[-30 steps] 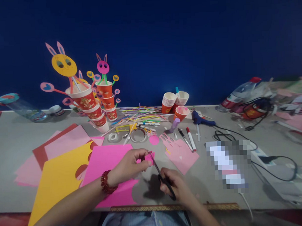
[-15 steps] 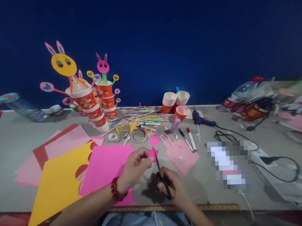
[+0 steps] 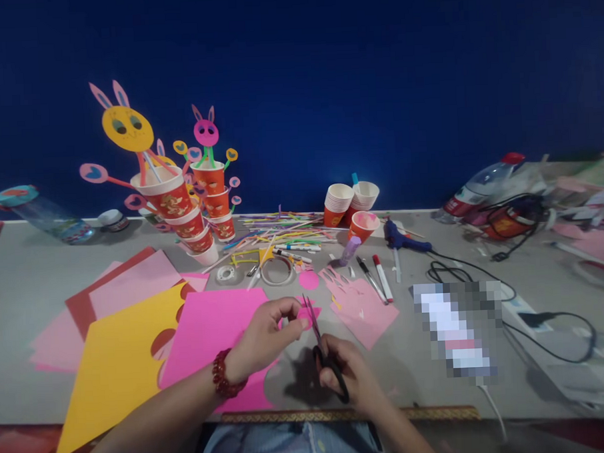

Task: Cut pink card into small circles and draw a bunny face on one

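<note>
Between the thumb and fingers of my left hand (image 3: 269, 335) is a small bright pink paper piece (image 3: 306, 316). My right hand (image 3: 345, 368) grips black-handled scissors (image 3: 317, 336) by their loops. Their blades point up and away, parted slightly, and cross the pink piece's right side. Under my left forearm lies a large bright pink sheet (image 3: 211, 330) with curved cut-outs in its lower edge. Just beyond the blades a pink paper circle (image 3: 309, 279) rests on the table. To the right lies a light pink paper scrap (image 3: 366, 310) with cut edges.
Rabbit figures on stacked red cups (image 3: 173, 199) stand back left. Behind my hands are colored pipe cleaners (image 3: 287, 234), a tape roll (image 3: 277, 271) and a purple glue stick (image 3: 350, 250). A blue glue gun (image 3: 405, 239) trails a black cord rightward. Yellow card (image 3: 120, 354) lies left.
The pink piece has turned in my left fingers, with a pointed bit now sticking out right of the blades. My left wrist has shifted slightly left, and my right hand slightly right.
</note>
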### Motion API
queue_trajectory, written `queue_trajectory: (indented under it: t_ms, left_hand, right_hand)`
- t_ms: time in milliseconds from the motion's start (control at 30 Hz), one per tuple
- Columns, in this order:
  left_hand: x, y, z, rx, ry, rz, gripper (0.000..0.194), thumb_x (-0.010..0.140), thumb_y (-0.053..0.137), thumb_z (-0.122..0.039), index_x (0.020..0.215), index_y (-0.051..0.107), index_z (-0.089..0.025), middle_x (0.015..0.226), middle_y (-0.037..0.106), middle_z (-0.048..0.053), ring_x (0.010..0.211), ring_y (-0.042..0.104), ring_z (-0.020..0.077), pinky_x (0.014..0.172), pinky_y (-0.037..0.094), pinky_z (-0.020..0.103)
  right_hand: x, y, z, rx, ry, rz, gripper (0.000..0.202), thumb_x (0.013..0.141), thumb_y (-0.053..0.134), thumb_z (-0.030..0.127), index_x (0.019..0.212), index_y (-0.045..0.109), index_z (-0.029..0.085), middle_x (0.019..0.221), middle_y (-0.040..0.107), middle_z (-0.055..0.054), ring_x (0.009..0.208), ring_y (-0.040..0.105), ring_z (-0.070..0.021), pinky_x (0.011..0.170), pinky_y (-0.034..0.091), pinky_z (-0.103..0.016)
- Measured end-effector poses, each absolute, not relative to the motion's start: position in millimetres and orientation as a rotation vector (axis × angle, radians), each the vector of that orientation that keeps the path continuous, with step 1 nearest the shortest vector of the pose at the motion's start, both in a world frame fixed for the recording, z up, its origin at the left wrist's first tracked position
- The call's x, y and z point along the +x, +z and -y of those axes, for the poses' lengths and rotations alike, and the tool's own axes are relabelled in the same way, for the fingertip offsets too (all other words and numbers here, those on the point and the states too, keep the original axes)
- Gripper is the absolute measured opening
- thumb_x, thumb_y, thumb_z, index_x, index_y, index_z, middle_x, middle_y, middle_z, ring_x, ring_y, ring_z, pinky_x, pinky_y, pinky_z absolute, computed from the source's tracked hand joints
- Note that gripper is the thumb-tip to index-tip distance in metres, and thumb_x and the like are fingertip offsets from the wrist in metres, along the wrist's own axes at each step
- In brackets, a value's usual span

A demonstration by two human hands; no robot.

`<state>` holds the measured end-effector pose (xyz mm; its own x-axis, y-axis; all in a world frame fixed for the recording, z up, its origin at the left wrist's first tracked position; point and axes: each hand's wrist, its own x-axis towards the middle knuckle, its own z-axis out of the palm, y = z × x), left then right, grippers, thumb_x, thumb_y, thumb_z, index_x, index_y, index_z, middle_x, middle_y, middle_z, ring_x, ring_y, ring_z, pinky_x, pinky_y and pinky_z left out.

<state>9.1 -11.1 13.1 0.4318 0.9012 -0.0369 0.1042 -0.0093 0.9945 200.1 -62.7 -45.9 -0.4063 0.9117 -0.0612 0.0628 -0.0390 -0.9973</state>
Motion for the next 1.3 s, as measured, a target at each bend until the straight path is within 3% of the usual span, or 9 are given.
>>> queue_trajectory:
  t_ms: [1000,1300]
  left_hand:
    - [2.1,18.6,3.9,1.501,0.715,-0.976,0.025,0.084,0.06,-0.035,0.069,0.051,-0.017,0.065,0.046,-0.004,0.061,0.04,0.0103,0.055,0.032,0.02]
    - [10.5,1.3,12.8,1.296,0.87,-0.953,0.031,0.084,0.064,-0.043,0.073,0.053,-0.017,0.065,0.047,-0.004,0.06,0.041,0.0101,0.058,0.034,0.021]
  right_hand:
    - [203.3,-47.4,60.4,-1.145,1.318,1.713,0.065,0.076,0.045,0.087,0.068,0.034,0.023,0.06,0.037,0.005,0.055,0.032,-0.0114,0.051,0.024,-0.025]
    - [198.3,-46.1,63.3,-1.171,1.303,1.657,0.065,0.075,0.047,0.086,0.067,0.036,0.023,0.059,0.039,0.005,0.054,0.034,-0.0122,0.05,0.025,-0.026]
